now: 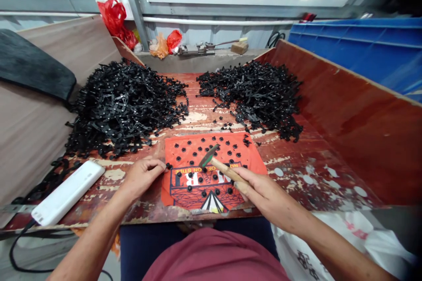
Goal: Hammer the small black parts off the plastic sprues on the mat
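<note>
My right hand point(260, 186) is wrapped round the wooden handle of a small hammer point(227, 170), whose dark, narrow head with a green patch is over an orange-red printed cloth point(257, 164). Several small black round pieces with raised centres, such as this black piece point(189, 188), stand spaced out on the cloth. At the cloth's left edge, my left hand point(145, 178) is closed, thumb and forefinger pinched at another small black round part point(168, 166). A few black bits point(246, 140) cluster by the cloth's upper right corner.
Heaps of black strip-like parts lie on the left point(115, 101) and right point(260, 92) of the worn red table point(290, 167). A white power bank point(67, 193) with a cable rests at front left. Wooden boards point(343, 127) flank the table; a blue crate point(359, 52) stands beyond.
</note>
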A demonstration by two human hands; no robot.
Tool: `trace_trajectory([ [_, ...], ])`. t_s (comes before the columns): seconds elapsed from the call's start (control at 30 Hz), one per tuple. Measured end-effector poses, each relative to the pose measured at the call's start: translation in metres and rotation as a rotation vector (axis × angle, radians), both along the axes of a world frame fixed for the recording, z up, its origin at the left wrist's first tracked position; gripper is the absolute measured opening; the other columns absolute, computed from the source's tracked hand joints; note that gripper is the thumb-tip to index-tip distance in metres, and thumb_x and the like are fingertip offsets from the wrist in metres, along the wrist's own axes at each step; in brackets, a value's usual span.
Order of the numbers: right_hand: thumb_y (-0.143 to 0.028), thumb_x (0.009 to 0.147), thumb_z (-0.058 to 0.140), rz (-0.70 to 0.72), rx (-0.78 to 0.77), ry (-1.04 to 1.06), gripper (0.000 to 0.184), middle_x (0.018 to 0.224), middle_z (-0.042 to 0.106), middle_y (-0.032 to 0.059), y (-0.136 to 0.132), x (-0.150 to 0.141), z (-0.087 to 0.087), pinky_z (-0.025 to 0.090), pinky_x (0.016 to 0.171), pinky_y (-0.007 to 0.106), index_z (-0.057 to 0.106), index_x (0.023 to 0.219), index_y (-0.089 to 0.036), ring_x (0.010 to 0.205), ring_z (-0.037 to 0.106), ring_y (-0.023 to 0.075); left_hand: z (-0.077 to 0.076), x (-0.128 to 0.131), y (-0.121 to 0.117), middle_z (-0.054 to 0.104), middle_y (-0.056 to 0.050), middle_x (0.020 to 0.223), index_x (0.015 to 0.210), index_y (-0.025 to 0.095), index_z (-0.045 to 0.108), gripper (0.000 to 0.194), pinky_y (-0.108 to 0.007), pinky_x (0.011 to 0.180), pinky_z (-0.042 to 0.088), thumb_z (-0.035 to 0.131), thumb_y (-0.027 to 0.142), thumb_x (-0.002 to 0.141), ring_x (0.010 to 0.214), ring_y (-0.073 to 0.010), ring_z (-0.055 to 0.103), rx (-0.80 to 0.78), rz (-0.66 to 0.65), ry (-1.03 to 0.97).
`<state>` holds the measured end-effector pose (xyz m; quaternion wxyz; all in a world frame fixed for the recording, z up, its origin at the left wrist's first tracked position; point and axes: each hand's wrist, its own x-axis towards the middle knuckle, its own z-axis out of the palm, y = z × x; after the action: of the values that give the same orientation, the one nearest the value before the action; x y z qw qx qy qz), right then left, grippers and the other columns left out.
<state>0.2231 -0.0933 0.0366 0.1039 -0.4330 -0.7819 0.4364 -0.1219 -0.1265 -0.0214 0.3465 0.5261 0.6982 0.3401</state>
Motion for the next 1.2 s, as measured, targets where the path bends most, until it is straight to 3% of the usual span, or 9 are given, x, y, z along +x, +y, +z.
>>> trace_trajectory([
  [0.17,-0.037,0.105,0.037,0.026,0.06,-0.04,0.038,0.097,0.07,0.0024,-0.002,-0.008,0.009,0.044,0.073,0.027,0.057,0.135,-0.027,0.082,0.063,0.0188,-0.011,-0.003,0.002,0.076,-0.004,0.079,0.065,0.022,0.076,0.024,-0.033,0.084,0.046,0.061,0.038,0.073,0.083,-0.0248,0.067,0.0,-0.023,0.034],
  [0.3,-0.032,0.105,0.037,0.085,0.232,-0.139,0.034,0.092,0.072,0.0015,-0.002,-0.032,0.016,0.041,0.067,0.026,0.059,0.131,-0.028,0.078,0.065,0.0182,-0.012,-0.004,0.004,0.075,-0.003,0.074,0.063,0.02,0.075,0.025,-0.03,0.076,0.046,0.06,0.038,0.073,0.078,-0.0238,0.067,-0.061,-0.045,-0.004],
  [0.5,-0.029,0.103,0.044,0.157,0.493,-0.252,0.04,0.099,0.076,0.0048,0.007,-0.07,0.01,0.043,0.067,0.028,0.051,0.142,-0.028,0.079,0.069,0.0211,-0.004,-0.002,0.006,0.056,0.003,0.053,0.052,0.02,0.061,0.028,-0.026,0.058,0.036,0.054,0.036,0.074,0.06,-0.0179,0.054,-0.068,-0.078,0.128],
  [0.7,-0.028,0.106,0.038,0.146,0.508,-0.136,0.048,0.114,0.074,0.0057,0.004,-0.086,0.0,0.048,0.076,0.028,0.035,0.153,-0.029,0.094,0.07,0.0204,-0.002,0.002,0.004,0.06,0.001,0.066,0.054,0.02,0.057,0.027,-0.027,0.067,0.038,0.049,0.031,0.078,0.071,-0.0186,0.057,0.033,-0.136,0.204],
  [0.83,-0.026,0.103,0.044,0.176,0.512,-0.307,0.049,0.096,0.077,0.006,0.001,-0.092,-0.01,0.048,0.067,0.029,0.041,0.151,-0.028,0.08,0.072,0.0231,-0.002,0.004,0.002,0.065,-0.001,0.069,0.057,0.02,0.06,0.028,-0.029,0.071,0.04,0.049,0.032,0.079,0.074,-0.0204,0.06,0.006,-0.124,0.23],
  [0.9,-0.027,0.103,0.042,0.178,0.524,-0.281,0.051,0.1,0.077,0.0068,0.001,-0.093,-0.012,0.048,0.069,0.029,0.037,0.154,-0.028,0.083,0.071,0.0228,0.0,0.005,0.001,0.067,-0.002,0.071,0.057,0.021,0.061,0.028,-0.03,0.073,0.041,0.05,0.033,0.079,0.076,-0.0213,0.061,0.006,-0.114,0.218],
  [0.97,-0.028,0.105,0.04,0.163,0.537,-0.223,0.052,0.108,0.075,0.0072,0.003,-0.094,-0.013,0.048,0.072,0.029,0.031,0.156,-0.028,0.088,0.071,0.0219,0.001,0.005,0.001,0.069,-0.002,0.073,0.059,0.021,0.063,0.027,-0.031,0.073,0.042,0.05,0.034,0.079,0.077,-0.0219,0.062,0.022,-0.109,0.198],
  [1.13,-0.027,0.102,0.044,0.184,0.562,-0.382,0.049,0.087,0.076,0.0071,0.01,-0.093,-0.008,0.045,0.062,0.029,0.042,0.151,-0.026,0.071,0.07,0.0222,-0.001,0.006,-0.001,0.07,-0.003,0.075,0.061,0.02,0.068,0.029,-0.031,0.073,0.043,0.05,0.034,0.08,0.077,-0.0223,0.063,0.02,-0.1,0.241],
  [1.2,-0.029,0.103,0.042,0.161,0.567,-0.322,0.05,0.094,0.077,0.0076,0.012,-0.092,-0.003,0.046,0.065,0.029,0.039,0.152,-0.025,0.075,0.07,0.0219,-0.002,0.005,0.0,0.07,-0.003,0.075,0.062,0.02,0.069,0.03,-0.031,0.073,0.043,0.05,0.034,0.08,0.078,-0.0224,0.063,0.006,-0.11,0.23],
])
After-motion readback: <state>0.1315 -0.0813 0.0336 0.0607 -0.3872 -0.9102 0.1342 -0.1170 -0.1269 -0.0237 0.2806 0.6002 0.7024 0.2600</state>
